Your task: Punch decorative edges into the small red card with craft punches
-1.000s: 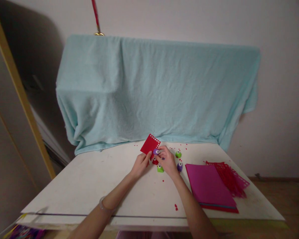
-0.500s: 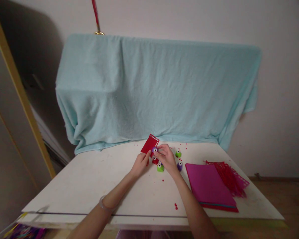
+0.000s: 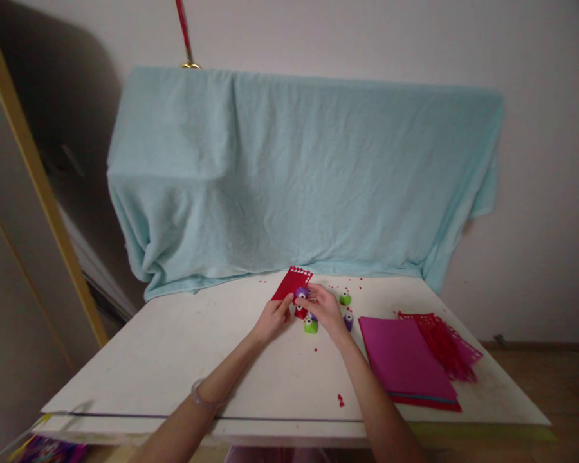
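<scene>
- Two green punches (image 3: 311,327) (image 3: 345,299)
- One red punch (image 3: 300,312)
- At least two purple punches (image 3: 302,292) (image 3: 348,322); partial hiding leaves the total unsure
- One red card (image 3: 288,284)
- One stack of coloured sheets (image 3: 408,360), sheets uncountable
- One heap of punched strips (image 3: 446,350), too tangled to count
- Many red scraps (image 3: 340,401), too tiny to total
- One towel (image 3: 294,173)
- One bracelet (image 3: 197,395)
- One tabletop (image 3: 164,354)

Matt paper, moulded plastic, napped cloth
Red punched card (image 3: 289,286): paper, smooth, matt. Purple craft punch (image 3: 302,292) and green craft punch (image 3: 311,328): moulded plastic in appearance, smooth. Magenta sheet (image 3: 403,354): paper, smooth, matt. Towel (image 3: 318,173): cloth, soft nap, matt, creased. Tabletop (image 3: 174,360): smooth, low sheen, faintly stained. Bangle (image 3: 197,395): translucent, smooth; glass or plastic indeterminate. Hanging ornament (image 3: 192,66): gold-coloured, metallic, glossy. Wall (image 3: 550,193): matt. Floor (image 3: 560,386): wood in appearance.
</scene>
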`<act>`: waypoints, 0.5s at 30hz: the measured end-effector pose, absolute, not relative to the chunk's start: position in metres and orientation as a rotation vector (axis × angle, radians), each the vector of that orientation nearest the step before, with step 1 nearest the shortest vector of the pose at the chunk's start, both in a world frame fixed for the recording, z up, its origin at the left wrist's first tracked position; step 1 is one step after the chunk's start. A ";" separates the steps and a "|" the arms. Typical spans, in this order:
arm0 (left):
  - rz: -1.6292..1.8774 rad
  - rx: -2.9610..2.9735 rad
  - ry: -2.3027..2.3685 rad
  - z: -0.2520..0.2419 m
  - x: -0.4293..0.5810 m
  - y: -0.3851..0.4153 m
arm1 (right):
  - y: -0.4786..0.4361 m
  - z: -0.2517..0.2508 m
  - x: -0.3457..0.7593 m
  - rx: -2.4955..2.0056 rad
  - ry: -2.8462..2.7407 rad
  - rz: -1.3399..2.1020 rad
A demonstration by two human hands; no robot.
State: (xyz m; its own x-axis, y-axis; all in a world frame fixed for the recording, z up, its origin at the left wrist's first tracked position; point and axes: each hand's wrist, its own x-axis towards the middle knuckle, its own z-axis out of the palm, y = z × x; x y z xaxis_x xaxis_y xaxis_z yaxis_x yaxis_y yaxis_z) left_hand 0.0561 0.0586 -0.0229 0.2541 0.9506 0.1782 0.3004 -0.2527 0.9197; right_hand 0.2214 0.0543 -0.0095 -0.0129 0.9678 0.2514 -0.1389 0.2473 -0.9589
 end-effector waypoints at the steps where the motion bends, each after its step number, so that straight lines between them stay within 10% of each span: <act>1: 1.007 1.716 1.162 -0.022 0.057 0.058 | 0.054 -0.011 0.221 -0.910 -1.250 1.131; 15: 0.960 1.659 1.082 -0.017 0.059 0.053 | 0.053 -0.013 0.221 -0.888 -1.243 1.225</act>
